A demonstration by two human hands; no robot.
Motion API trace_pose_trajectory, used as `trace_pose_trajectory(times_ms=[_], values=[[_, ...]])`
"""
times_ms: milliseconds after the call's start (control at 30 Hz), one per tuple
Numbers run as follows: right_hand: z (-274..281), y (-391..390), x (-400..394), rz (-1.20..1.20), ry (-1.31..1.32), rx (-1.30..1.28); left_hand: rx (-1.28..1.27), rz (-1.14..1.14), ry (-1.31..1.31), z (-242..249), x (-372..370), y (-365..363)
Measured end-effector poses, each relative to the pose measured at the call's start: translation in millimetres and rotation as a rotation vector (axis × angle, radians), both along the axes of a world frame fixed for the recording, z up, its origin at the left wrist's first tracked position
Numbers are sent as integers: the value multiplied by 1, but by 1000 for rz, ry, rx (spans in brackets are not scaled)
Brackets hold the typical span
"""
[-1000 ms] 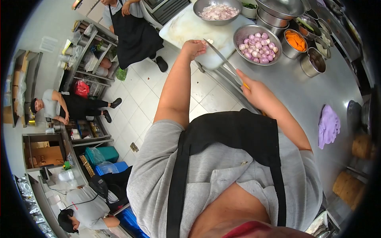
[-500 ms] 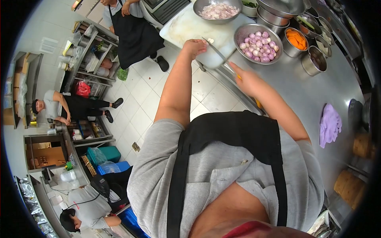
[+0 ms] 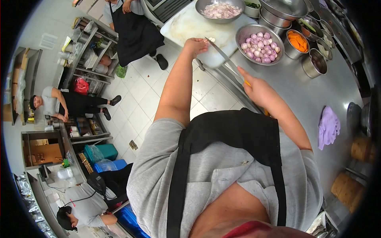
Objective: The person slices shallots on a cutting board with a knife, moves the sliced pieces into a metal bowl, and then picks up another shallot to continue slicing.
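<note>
My right hand point(image 3: 256, 85) is closed around the yellow handle of a knife point(image 3: 224, 55). The long blade points up and left, its tip close to the fingers of my left hand point(image 3: 195, 46). Those fingers are curled together over the near edge of the white cutting board point(image 3: 178, 29); whatever is between them is too small to make out. A small pale piece point(image 3: 212, 39) is right by the knife tip. To the right of the board stands a steel bowl point(image 3: 239, 49) of peeled shallots point(image 3: 262, 47). Another bowl point(image 3: 202, 16) with sliced shallots point(image 3: 223, 10) is at the board's far end.
Steel pots hold orange pieces point(image 3: 297, 41) and other ingredients at the right. A purple cloth point(image 3: 328, 127) lies on the steel counter point(image 3: 289, 87). One co-worker point(image 3: 135, 35) stands beyond the board; two more people are at the left near shelves point(image 3: 89, 55).
My right hand and the knife have shifted slightly down and right, drawing the blade back. My left hand stays almost in place at the board's edge.
</note>
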State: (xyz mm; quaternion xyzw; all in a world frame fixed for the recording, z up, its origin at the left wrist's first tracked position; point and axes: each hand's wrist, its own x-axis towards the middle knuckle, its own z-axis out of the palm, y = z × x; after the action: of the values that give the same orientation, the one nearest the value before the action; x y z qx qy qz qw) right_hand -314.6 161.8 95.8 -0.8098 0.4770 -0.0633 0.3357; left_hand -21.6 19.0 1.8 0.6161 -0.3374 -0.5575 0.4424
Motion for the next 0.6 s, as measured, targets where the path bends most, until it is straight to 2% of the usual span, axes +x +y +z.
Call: trace_pose_trajectory(times_ms=[333, 600], values=[[-31, -41, 37, 11, 15, -82, -17, -3, -26, -1, -1, -2], [-21, -12, 10, -13, 40, 26, -25, -11, -22, -1, -1, -3]])
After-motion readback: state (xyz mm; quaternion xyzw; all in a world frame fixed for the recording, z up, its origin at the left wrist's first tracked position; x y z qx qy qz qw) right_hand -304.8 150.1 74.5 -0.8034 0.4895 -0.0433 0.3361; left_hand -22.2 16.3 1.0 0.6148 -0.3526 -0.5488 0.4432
